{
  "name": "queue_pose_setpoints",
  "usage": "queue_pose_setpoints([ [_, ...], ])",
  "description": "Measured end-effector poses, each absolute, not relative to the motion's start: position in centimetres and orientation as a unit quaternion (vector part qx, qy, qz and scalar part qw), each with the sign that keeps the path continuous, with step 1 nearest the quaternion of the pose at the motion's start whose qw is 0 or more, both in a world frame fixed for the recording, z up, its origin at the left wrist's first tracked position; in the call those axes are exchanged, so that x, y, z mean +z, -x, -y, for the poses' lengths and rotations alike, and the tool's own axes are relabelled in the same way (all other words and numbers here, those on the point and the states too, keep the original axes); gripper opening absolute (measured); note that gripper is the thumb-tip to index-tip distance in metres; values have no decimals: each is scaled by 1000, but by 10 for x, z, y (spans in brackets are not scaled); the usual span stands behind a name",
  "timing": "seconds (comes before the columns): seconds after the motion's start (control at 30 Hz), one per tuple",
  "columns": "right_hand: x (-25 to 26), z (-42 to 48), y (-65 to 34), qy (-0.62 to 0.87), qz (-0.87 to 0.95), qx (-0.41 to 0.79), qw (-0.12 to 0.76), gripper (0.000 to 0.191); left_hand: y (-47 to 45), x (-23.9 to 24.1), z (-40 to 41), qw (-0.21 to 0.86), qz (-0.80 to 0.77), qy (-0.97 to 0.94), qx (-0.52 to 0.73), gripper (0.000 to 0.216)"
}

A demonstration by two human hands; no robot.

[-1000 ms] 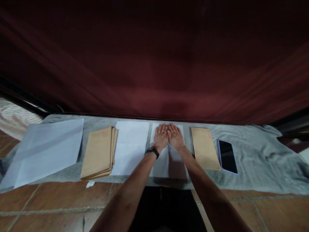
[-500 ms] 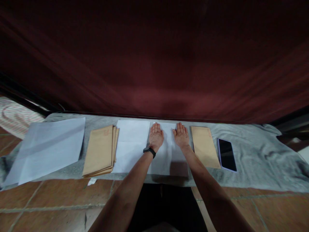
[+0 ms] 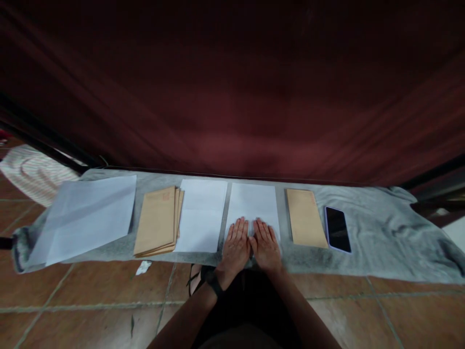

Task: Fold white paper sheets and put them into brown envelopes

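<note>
Both of my hands lie flat on a white sheet of paper [image 3: 253, 201] in front of me. My left hand [image 3: 236, 245], with a dark band on its wrist, rests on the sheet's near left part, fingers stretched out. My right hand [image 3: 266, 245] is beside it on the near right part, also flat, the thumbs close together. Neither hand grips anything. The near edge of the sheet is hidden under them. Just left lies another set of white paper [image 3: 202, 213] with a faint crease across it. To the right is a single brown envelope [image 3: 307, 218].
Further left are a stack of brown envelopes [image 3: 156, 220] and large white sheets [image 3: 90, 213]. A phone [image 3: 337, 229] lies right of the single envelope. Everything sits on a grey cloth [image 3: 381, 232] over a narrow surface, against a dark red panel [image 3: 247, 97]. A white scrap [image 3: 143, 267] is on the tiled floor.
Both hands have slid from the far part of the sheet back towards me and closer together. The sheet's far part is now uncovered.
</note>
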State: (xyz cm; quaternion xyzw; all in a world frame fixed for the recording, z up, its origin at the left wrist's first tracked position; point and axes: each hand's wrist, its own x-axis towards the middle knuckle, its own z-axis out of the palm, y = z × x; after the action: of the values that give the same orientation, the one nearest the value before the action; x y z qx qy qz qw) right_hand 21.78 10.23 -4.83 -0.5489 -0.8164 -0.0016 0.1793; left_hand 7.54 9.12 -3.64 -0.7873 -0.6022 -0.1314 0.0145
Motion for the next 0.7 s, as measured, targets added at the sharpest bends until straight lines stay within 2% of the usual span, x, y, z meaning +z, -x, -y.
queue_pose_setpoints([
  [0.43,-55,-77,-264,580,787,-33,209,61,-55,-27,-48,27,638,755,-151,62],
  [0.7,-56,-65,-276,575,787,-39,220,61,-53,-11,-31,0,521,847,-104,59],
])
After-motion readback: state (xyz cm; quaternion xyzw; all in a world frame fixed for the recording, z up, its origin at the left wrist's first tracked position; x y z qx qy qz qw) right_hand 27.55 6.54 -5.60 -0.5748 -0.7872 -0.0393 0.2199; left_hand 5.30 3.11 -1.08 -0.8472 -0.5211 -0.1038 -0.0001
